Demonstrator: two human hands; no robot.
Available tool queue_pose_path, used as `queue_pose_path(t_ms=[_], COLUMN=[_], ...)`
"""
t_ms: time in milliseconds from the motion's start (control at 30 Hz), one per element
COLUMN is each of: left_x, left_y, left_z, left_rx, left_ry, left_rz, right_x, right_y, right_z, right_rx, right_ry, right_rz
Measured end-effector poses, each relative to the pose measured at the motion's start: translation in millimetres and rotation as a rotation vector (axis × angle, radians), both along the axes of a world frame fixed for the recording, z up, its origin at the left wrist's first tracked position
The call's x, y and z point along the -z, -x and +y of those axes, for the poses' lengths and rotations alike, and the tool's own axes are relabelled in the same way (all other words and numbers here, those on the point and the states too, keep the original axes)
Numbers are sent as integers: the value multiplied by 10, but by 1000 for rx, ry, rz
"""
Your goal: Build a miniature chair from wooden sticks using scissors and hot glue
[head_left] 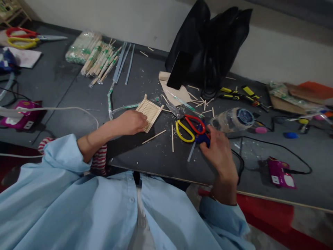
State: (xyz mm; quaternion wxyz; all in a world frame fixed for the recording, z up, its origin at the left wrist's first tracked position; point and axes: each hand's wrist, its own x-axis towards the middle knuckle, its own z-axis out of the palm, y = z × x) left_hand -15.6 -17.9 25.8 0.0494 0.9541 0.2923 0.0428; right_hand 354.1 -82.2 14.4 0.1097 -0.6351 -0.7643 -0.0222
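Observation:
My left hand grips the near left edge of a small flat panel of wooden sticks, its fingers closed on it. The panel has short stick ends jutting out at its far corners. My right hand is around a dark blue tool, probably a glue gun, much of it hidden by the hand and by scissors. Those scissors, with one red and one yellow handle, lie just left of my right hand. Loose sticks rest on the dark table between my hands.
Bundled sticks lie at the back left beside clear glue strips. A black bag and phone stand behind. A plastic jar, pliers, cables and purple boxes are to the right.

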Motion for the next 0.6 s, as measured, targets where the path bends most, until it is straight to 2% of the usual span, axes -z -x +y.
queue_pose_path(t_ms=[100, 233, 400, 600], left_x=[35, 86, 111, 77], left_y=[-22, -50, -100, -193], left_z=[32, 58, 10, -93], left_rx=[6, -27, -78, -220], left_ry=[42, 68, 93, 251], left_rz=[-68, -116, -102, -84], right_x=[107, 149, 109, -11], right_y=[-46, -99, -148, -223], right_z=[-43, -50, -152, -384], right_rx=[45, 127, 75, 143], right_ry=[3, -26, -65, -84], right_rz=[20, 63, 111, 239])
